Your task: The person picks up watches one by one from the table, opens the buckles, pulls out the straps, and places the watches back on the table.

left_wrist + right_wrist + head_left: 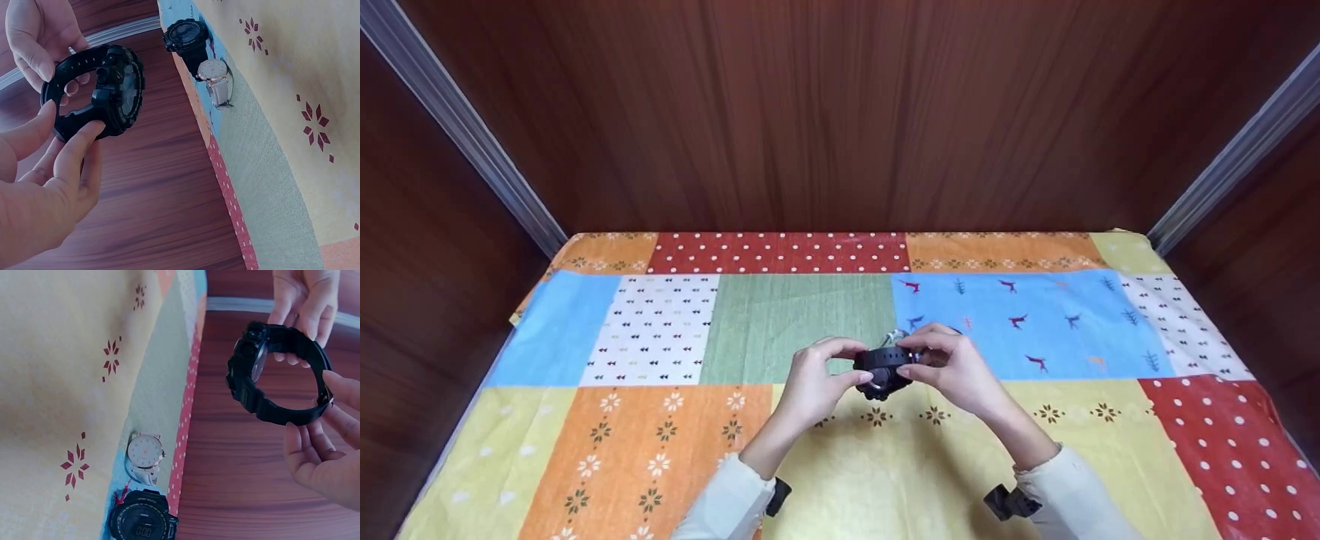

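Note:
A black wristwatch (883, 358), its strap closed in a loop, is held up above the cloth between both hands. My left hand (814, 376) pinches it near the case; in the left wrist view thumb and fingers grip the strap beside the dial (129, 91). My right hand (956, 367) pinches the strap on the other side, near the buckle, seen in the right wrist view. Lying on the cloth behind are a white-strapped watch (145, 451) with a pale dial and another black digital watch (140, 520). In the head view the hands mostly hide these two.
A patchwork-print cloth (675, 442) covers the table. Dark wood-grain panels (840, 112) rise at the back and on both sides, with metal strips (472, 120) at the corners. A small black device (1011, 502) is worn at each wrist.

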`<control>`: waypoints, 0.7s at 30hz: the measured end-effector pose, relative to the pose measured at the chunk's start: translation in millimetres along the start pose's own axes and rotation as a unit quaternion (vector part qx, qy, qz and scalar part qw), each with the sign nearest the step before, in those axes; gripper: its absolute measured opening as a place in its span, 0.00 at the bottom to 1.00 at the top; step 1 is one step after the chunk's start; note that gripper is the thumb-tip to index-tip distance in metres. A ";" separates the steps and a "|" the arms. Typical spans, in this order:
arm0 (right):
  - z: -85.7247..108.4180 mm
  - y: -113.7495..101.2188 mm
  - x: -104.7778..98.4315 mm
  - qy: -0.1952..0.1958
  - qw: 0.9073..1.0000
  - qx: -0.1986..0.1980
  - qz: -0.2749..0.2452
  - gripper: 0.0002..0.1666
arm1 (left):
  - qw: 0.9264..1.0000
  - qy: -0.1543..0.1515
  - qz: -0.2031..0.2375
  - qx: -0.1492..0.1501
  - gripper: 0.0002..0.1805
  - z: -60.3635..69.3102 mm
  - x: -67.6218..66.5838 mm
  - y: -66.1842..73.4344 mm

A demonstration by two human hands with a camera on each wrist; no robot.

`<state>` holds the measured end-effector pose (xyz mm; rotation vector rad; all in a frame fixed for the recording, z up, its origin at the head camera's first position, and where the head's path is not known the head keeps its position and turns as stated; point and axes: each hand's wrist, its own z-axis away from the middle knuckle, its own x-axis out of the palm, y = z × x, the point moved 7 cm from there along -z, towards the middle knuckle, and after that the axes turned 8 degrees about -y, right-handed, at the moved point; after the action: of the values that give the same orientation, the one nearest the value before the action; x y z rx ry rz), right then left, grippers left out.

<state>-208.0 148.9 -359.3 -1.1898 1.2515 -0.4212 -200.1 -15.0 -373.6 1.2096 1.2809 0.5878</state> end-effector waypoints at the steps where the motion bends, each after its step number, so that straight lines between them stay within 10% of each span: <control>1: -0.5 -0.7 0.3 0.003 1.000 -0.001 0.008 0.16 | 1.000 0.001 -0.001 -0.001 0.14 0.0 0.0 -0.4; 21: -8.8 -11.5 6.6 0.008 0.997 -0.036 0.072 0.14 | 0.999 0.009 -0.029 0.011 0.13 1.2 -2.7 4.9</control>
<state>-209.7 135.1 -351.5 -1.1499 1.3673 -0.2816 -198.3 -16.1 -368.3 1.1840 1.3368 0.5447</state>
